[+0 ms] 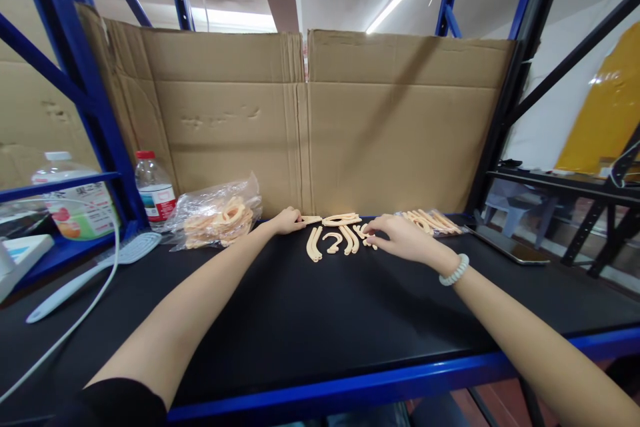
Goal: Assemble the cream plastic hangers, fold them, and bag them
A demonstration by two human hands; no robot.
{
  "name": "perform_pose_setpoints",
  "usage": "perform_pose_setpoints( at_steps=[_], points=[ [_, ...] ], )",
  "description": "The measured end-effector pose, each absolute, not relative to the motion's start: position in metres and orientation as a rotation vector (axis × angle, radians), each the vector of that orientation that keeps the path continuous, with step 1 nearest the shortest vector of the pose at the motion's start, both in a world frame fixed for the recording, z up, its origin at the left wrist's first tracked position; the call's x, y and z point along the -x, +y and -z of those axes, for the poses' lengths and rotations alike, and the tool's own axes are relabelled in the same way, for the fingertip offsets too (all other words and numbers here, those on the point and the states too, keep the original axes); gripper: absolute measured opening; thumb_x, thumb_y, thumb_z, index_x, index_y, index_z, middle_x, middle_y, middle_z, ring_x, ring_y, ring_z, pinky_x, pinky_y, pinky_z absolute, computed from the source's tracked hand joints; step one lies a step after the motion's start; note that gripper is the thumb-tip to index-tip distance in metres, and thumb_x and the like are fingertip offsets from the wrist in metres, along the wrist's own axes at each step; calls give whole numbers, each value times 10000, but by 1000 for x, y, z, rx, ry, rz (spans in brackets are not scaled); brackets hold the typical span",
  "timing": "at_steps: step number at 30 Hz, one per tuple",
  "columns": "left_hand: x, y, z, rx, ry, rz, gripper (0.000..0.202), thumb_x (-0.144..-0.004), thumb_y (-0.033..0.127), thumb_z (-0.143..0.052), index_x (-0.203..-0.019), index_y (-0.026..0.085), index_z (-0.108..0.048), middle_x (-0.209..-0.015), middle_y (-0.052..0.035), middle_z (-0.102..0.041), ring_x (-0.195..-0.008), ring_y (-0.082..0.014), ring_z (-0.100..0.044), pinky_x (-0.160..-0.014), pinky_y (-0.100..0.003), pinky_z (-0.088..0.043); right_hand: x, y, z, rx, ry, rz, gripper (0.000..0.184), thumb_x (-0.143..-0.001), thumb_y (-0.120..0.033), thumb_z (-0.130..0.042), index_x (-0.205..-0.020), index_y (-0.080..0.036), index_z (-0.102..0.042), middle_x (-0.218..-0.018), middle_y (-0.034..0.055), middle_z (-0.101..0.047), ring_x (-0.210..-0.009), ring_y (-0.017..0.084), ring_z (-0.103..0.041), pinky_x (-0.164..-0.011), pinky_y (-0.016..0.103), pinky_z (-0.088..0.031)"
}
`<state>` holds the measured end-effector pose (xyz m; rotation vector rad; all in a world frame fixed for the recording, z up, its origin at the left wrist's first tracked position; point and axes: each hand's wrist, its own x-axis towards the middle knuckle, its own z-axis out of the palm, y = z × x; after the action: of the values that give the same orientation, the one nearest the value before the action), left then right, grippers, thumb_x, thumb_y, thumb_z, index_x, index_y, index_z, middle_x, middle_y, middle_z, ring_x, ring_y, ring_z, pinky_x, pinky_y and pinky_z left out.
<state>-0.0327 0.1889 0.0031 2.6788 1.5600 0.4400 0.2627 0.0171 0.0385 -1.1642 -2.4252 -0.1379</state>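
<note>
One left hand (287, 221) pinching a pale strip (313, 219), right hand (400, 237) at small pieces (359, 231), grip unclear, black tabletop (300, 327), cardboard wall (240, 120) behind, blue post (113, 147), lit ceiling tube (394, 4)

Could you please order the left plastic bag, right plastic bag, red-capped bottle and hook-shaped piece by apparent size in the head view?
1. Left plastic bag
2. Red-capped bottle and right plastic bag: unsure, as the bottle looks taller, the bag wider
3. Hook-shaped piece

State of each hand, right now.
Left hand: closed on a pale stick.
Right hand: loosely curled at small pale pieces; whether it grips one cannot be told.
</note>
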Motion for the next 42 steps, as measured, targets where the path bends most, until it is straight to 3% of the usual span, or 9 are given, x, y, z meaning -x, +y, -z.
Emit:
perform_pose_setpoints(
  at_steps=[9, 15, 19, 22, 25, 27, 30, 37, 42],
  points=[
    [54, 144, -17, -2666, 1476, -776, 197, -781, 349, -544, -837, 161, -547, -981, -83, -501, -911, -208, -541, -875, -335, -455, -261, 17, -36, 1138, -2302, -59, 194, -861, -281, -522, -961, -189, -661, -878, 62, -686, -796, 192, -631, -741, 320, -480],
    [26, 60, -17, -2694, 995, -1065, 165, -849, 353, -511, -843, 193, -473, -983, -58, -456, -894, -182, -524, -762, -332, -522, -235, 7, -21, 1075, -1895, -955, 441, -843, -388, -575, -1203, -148, -489, -874, 87, -664, -647, 144, -635, -527, 249, -522],
    [4, 9, -6, -2714, 853, -1035, 159, -799, 275, -602, -857, 203, -473, -1104, -80, -476, -1038, -218, -514, -839, -357, -509, -215, -5, -15, 1019, -1801, -1309, 388, -805, -466, -612, -1005, -136, -573, -797, 56, -644, -569, 110, -626, -461, 195, -507],
    [-1, -7, 3, -2679, 812, -1078, 242, -787, 276, -635, -943, 220, -458, -1145, -81, -481, -1037, -222, -529, -829, -378, -524, -208, -9, -9, 948, -1866, -1275, 344, -786, -467, -626, -856, -131, -592, -611, -11, -587, -471, 86, -582, -416, 169, -471],
    [0, -7, 7, -2600, 872, -1164, 321, -816, 280, -612, -1089, 231, -451, -1135, -74, -515, -961, -196, -568, -787, -353, -540, -207, -9, -3, 941, -1935, -1175, 319, -789, -450, -622, -841, -136, -600, -481, -51, -533, -399, 83, -537, -398, 175, -453],
    [2, -4, 7, -2540, 910, -1178, 293, -838, 283, -593, -1103, 214, -490, -1030, -53, -588, -865, -171, -601, -754, -315, -539, -207, -9, -1, 921, -1939, -1134, 303, -781, -433, -635, -848, -139, -605, -494, -49, -544, -411, 87, -548, -407, 182, -461],
    [4, -3, 2, -2500, 933, -1150, 155, -860, 300, -576, -968, 192, -598, -871, -20, -661, -727, -139, -614, -685, -263, -522, -206, -10, -1, 886, -1891, -1123, 276, -756, -390, -665, -865, -144, -602, -559, -42, -566, -446, 93, -576, -417, 188, -479],
    [6, -6, -1, -2498, 966, -1108, 192, -821, 331, -630, -952, 196, -671, -837, 4, -699, -613, -109, -580, -604, -219, -481, -209, -9, -8, 921, -1826, -1123, 326, -719, -333, -708, -948, -131, -596, -582, -24, -597, -489, 108, -602, -496, 230, -541],
    [5, -7, 0, -2446, 996, -1168, 241, -875, 349, -543, -1006, 187, -664, -851, -18, -704, -689, -136, -626, -630, -221, -496, -216, -4, -9, 956, -1848, -1122, 329, -721, -321, -699, -970, -124, -612, -621, -13, -601, -510, 109, -608, -523, 243, -550]
  ],
)
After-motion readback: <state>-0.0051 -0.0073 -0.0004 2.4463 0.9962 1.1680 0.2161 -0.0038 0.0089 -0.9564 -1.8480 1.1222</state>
